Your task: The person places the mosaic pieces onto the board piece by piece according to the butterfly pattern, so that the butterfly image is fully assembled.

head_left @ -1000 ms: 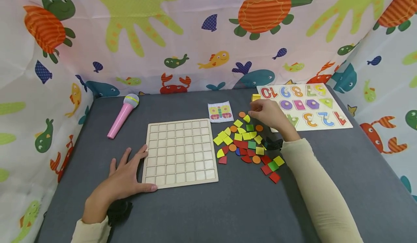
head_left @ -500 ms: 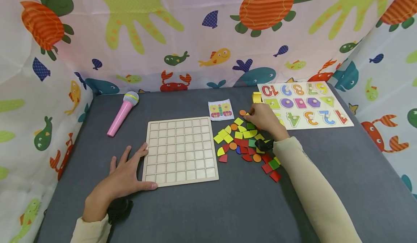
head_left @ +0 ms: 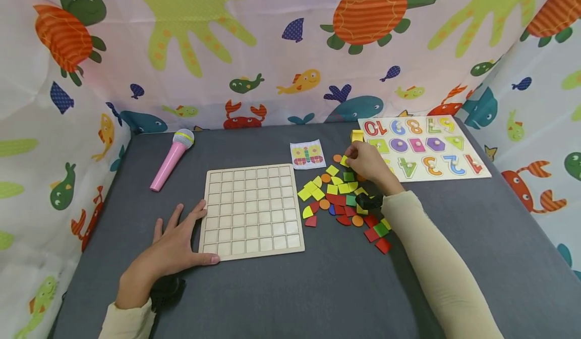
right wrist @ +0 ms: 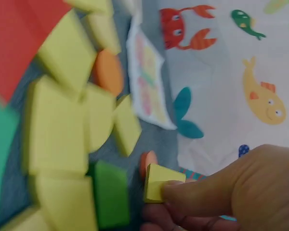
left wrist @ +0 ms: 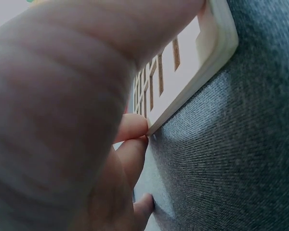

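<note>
My left hand [head_left: 170, 248] rests at the near-left corner of the wooden grid board [head_left: 251, 213], fingers spread. Its thumb lies on the near edge and a fingertip touches the left edge; in the left wrist view, fingertips [left wrist: 137, 127] meet the board's side. My right hand [head_left: 368, 162] pinches a small yellow tile [right wrist: 156, 183] between thumb and fingers at the far end of the loose tiles. An orange round tile [head_left: 337, 158] is close beside it. Yellow, red, green, orange and blue tiles [head_left: 333, 189] lie scattered right of the board, partly under the right wrist.
A butterfly pattern card [head_left: 307, 155] lies behind the tiles. At the back right is a number-and-shape puzzle board [head_left: 422, 147], with a yellow block [head_left: 357, 135] at its left corner. A pink toy microphone [head_left: 171, 160] lies at the back left. A printed cloth [head_left: 272, 51] hangs behind the table.
My right hand has moved slightly left and down from the puzzle board's edge to the tiles and taken hold of a yellow tile. My left hand and the grid board stay put.
</note>
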Demonstrator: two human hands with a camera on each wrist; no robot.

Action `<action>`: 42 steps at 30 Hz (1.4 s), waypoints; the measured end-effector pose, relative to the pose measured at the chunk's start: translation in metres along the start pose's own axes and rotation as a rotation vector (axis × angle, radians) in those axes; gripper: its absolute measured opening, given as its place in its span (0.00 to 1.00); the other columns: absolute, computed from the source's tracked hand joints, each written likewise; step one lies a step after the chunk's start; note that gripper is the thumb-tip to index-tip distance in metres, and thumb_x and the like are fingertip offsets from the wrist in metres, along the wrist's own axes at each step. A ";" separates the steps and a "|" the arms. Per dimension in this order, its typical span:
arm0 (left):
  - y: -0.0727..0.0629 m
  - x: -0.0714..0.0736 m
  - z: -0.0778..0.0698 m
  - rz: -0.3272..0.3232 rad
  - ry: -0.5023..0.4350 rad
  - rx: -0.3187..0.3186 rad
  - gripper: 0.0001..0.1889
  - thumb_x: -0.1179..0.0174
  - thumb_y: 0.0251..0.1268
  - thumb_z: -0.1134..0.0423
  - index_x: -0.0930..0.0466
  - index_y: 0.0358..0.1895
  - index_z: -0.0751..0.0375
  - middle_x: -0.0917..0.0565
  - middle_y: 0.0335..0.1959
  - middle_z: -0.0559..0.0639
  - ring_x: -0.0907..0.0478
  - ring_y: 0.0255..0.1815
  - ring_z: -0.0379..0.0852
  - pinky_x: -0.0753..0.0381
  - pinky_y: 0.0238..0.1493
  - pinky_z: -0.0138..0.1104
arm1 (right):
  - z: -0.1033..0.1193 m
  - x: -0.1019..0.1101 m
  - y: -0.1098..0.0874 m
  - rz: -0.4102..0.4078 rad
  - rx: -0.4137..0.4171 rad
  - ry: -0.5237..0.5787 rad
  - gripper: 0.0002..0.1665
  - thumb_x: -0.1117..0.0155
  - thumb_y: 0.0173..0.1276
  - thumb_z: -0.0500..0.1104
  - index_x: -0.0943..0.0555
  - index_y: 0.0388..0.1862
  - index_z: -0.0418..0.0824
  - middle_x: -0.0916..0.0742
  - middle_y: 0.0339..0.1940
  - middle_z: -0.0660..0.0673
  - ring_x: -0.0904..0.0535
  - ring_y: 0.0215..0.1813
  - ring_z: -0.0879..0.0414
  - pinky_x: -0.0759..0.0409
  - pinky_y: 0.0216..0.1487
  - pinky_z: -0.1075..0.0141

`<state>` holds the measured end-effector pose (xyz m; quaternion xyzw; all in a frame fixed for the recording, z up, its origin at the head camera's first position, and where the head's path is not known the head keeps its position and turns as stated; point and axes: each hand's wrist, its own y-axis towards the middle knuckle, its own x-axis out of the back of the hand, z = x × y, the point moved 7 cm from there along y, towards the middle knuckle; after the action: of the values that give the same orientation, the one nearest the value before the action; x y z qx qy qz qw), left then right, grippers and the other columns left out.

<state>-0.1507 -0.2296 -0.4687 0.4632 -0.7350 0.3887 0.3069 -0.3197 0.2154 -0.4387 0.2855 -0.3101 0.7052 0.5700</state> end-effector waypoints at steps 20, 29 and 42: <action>0.004 0.002 -0.001 -0.007 0.018 0.020 0.70 0.21 0.46 0.26 0.49 0.88 0.54 0.46 0.86 0.66 0.63 0.85 0.76 0.72 0.70 0.79 | 0.101 -0.062 0.025 0.220 0.240 0.383 0.14 0.36 0.77 0.29 0.11 0.56 0.32 0.11 0.54 0.37 0.15 0.52 0.44 0.16 0.59 0.50; -0.001 0.002 -0.002 -0.004 0.006 0.030 0.70 0.21 0.46 0.27 0.50 0.88 0.54 0.45 0.86 0.66 0.63 0.85 0.77 0.71 0.70 0.79 | 0.155 -0.107 0.032 0.290 0.335 0.377 0.12 0.34 0.77 0.29 0.08 0.51 0.35 0.08 0.50 0.41 0.14 0.51 0.48 0.17 0.55 0.56; 0.000 0.002 -0.001 -0.013 0.011 0.008 0.66 0.21 0.48 0.28 0.45 0.86 0.55 0.46 0.86 0.64 0.63 0.85 0.76 0.71 0.70 0.79 | 0.211 -0.172 0.035 0.371 0.461 0.246 0.07 0.30 0.75 0.32 0.08 0.46 0.37 0.09 0.42 0.46 0.15 0.45 0.55 0.19 0.48 0.65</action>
<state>-0.1519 -0.2299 -0.4667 0.4672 -0.7287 0.3922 0.3114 -0.3116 -0.0592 -0.4363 0.2582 -0.1175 0.8782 0.3851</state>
